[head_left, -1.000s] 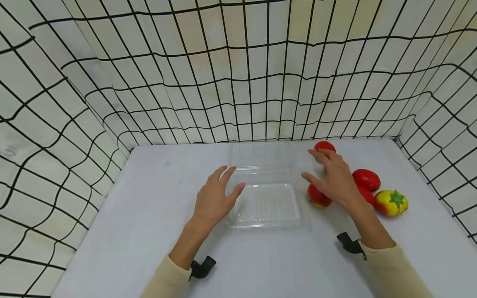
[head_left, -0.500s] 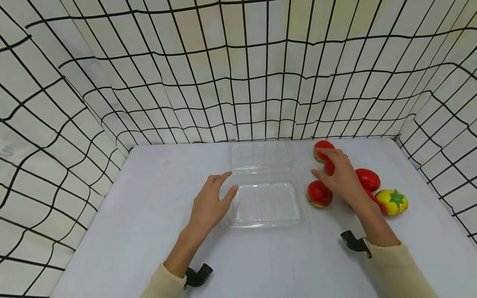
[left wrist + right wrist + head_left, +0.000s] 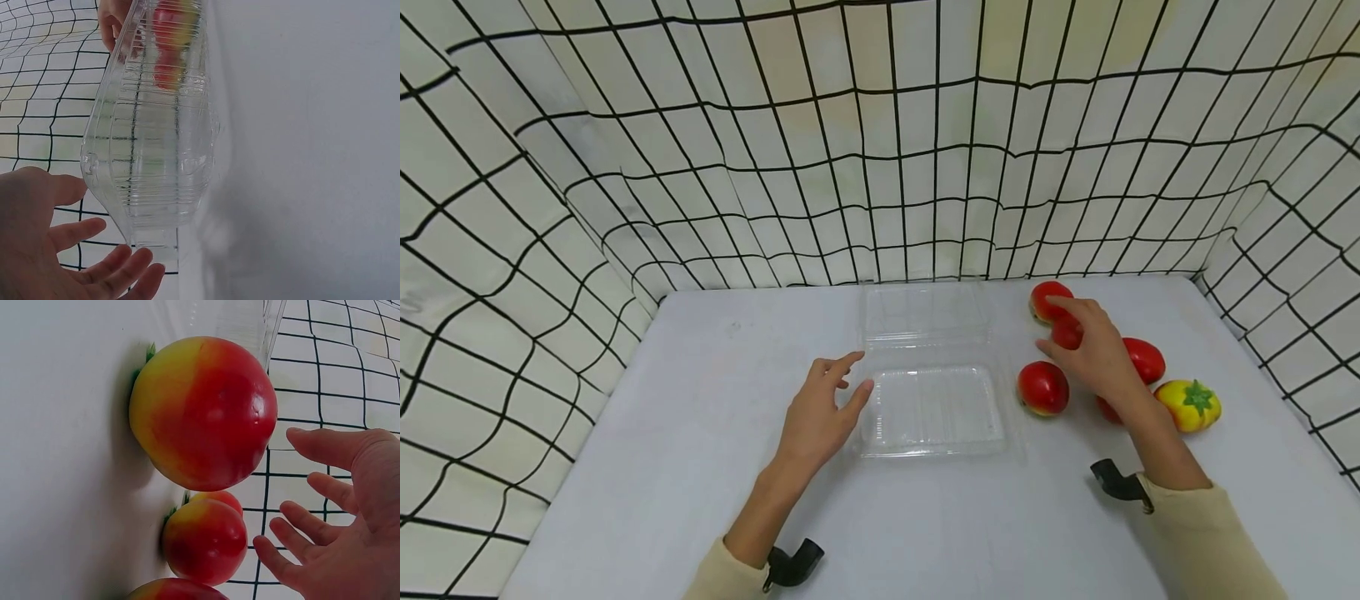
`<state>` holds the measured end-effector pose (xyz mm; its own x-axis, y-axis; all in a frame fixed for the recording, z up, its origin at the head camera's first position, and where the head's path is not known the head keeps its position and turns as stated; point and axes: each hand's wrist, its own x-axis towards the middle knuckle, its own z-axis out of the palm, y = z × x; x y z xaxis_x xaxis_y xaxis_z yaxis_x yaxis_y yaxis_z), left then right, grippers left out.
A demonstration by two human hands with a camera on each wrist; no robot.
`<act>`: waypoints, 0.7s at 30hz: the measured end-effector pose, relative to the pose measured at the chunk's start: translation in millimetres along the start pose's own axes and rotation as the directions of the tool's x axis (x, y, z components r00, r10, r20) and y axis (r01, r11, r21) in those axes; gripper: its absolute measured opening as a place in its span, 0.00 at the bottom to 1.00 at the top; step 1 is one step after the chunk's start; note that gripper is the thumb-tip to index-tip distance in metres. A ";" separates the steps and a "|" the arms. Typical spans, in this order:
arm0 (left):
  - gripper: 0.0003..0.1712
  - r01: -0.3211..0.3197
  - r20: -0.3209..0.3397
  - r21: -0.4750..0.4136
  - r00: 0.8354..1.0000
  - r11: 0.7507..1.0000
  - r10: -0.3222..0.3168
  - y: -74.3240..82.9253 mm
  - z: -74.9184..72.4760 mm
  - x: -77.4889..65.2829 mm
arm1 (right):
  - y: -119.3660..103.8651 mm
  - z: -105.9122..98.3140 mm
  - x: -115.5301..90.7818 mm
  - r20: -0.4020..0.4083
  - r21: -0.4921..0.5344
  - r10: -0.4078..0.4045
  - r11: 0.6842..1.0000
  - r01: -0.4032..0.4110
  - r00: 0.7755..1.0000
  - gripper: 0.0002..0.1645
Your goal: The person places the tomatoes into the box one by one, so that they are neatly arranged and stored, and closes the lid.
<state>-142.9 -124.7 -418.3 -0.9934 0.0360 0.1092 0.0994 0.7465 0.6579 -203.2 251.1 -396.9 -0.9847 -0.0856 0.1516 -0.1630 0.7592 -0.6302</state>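
A clear plastic clamshell box lies opened flat mid-table, its base in front and its lid behind. My left hand hovers at the base's left side, fingers spread and holding nothing; in the left wrist view its fingertips are close to the rim, contact unclear. Over the fruits on the right is my right hand, fingers loosely bent, nothing gripped. Nearest its thumb is a shiny red-and-yellow fruit with a green calyx. Another red fruit shows between thumb and fingers, apart from them in the right wrist view.
One red fruit sits at the back. To the right are another red fruit, a yellow one with its green calyx up, and one partly hidden under the right wrist. Black-grid white walls enclose the white table.
My right hand has shifted slightly rightward, uncovering more of the front and middle fruits. The left hand has drawn back a little to the left. The box and fruits stay put.
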 end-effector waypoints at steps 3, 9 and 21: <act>0.28 0.001 -0.003 -0.009 1.000 1.000 -0.001 -0.8 0.6 -0.9 | 1.0 -1.9 -0.5 0.017 0.006 0.025 1.000 -0.025 1.000 0.45; 0.29 -0.001 0.007 -0.044 1.000 0.999 0.001 -3.0 1.5 -3.1 | 8.0 -7.2 -3.7 0.088 0.036 0.044 0.998 -0.047 0.995 0.42; 0.29 0.022 0.066 -0.173 0.998 0.985 -0.010 -8.8 2.0 -5.7 | 20.7 -16.6 -10.5 0.267 0.137 -0.060 0.990 0.024 0.962 0.37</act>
<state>-138.2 -130.1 -426.2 -0.9960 0.0723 0.0530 0.0865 0.6205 0.7794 -195.3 278.4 -398.8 -0.9536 -0.3002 -0.0203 -0.1930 0.6617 -0.7245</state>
